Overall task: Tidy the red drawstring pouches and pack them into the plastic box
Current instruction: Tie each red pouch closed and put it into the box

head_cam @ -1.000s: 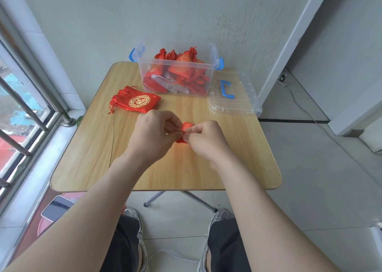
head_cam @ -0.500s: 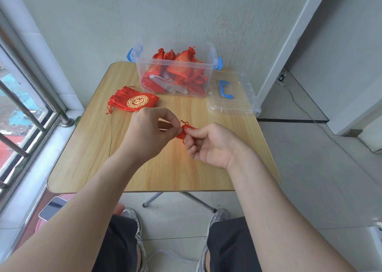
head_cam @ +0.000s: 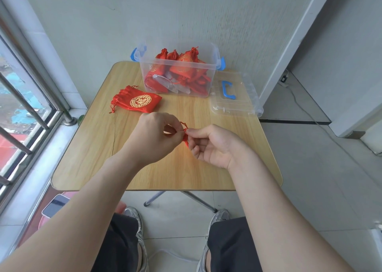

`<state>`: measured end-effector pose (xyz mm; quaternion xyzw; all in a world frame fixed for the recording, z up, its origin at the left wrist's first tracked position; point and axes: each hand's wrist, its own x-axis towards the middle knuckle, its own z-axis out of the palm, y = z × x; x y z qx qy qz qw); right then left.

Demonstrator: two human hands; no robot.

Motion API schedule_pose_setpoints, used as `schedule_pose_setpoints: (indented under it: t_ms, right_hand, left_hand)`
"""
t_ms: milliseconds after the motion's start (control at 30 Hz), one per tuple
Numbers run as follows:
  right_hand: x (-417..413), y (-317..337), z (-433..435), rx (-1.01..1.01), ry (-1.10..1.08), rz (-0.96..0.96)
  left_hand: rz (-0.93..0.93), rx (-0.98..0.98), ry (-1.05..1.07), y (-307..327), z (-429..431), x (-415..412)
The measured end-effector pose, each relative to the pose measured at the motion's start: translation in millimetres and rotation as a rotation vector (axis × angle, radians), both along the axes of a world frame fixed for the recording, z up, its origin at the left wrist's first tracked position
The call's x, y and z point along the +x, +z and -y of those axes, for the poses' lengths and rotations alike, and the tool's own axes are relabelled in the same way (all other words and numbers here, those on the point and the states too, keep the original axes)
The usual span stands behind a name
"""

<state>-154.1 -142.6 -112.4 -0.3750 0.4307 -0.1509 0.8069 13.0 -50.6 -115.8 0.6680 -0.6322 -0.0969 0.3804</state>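
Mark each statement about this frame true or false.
1. The plastic box is open, and its lid lies on the table to its right. True.
2. The left hand and the right hand both pinch a small red pouch over the table. True.
3. The box holds no pouches. False: several packed pouches lie inside it.
4. The gold-printed pouch lies on the lid. False: it lies flat on the table, to the left of the box and nearer the person.
5. The lid's handle is blue. True.
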Motion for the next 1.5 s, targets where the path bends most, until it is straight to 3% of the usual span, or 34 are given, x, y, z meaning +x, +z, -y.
schedule_pose_setpoints:
  t_ms: [300,533,767,1067,1500]
  right_hand:
    - [2.4,5.3,-7.1,-0.117,0.075,0.033]
    - [1.1,2.2,-4.4,-0.162,0.017,-0.043]
    - [0.9,2.8,-4.7,-0.171,0.014,-0.086]
    - [2.8,3.6,-7.1,-0.176,0.021,-0.081]
    - [2.5,8.4,-11.0,-0.194,0.067,-0.068]
  left_hand:
    - [-0.169,0.248,0.122,7.4,5.5,-12.9]
    - [-0.124,0.274,0.197,-5.4,9.8,0.4]
    - [-0.347,0.303,0.242,4.1,5.4,2.6]
    - [-0.013,0.309,-0.019,-0.3,1.5,-2.4]
    - [-0.052,0.232,0.121,-2.4,7.7,5.4]
